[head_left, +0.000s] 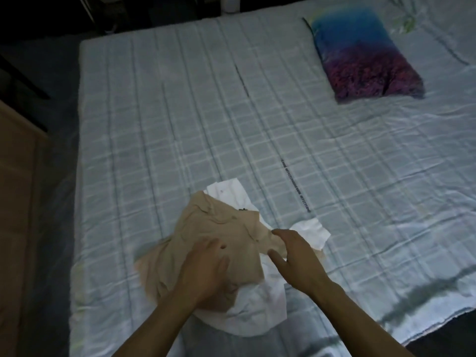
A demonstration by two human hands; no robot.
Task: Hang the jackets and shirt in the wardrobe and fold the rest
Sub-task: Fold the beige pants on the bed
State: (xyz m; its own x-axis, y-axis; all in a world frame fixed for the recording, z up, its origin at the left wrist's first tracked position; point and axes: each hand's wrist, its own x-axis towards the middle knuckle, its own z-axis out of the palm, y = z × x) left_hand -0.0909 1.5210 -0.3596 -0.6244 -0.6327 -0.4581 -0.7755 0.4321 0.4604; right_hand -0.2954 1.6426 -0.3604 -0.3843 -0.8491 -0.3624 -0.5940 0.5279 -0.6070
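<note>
The bed fills most of my view, covered in a pale checked sheet with faint lines running away from me and some wrinkling toward its right side. At the bed's far right corner lies a pillow, blue at its far end and fading to purple and red at the end closer to me, set at a slant. Off the bed's left edge I can make out a brown wooden piece of furniture in the dim light; what kind it is I cannot tell. On the bed's near edge, a little left of the middle, sits the small heap of clothes. The white garment lies at the bottom, spread flat, with parts of it sticking out on the far side, the right side and the near side of the heap. The beige garment is crumpled on top of it, covering its middle and spilling toward the bed's left edge. My left hand rests flat on the beige garment, fingers straight and slightly apart, pressing the cloth down. My right hand hovers at the heap's right side with the fingers spread and the thumb out, its fingertips just at the beige garment's edge; it holds nothing.
</note>
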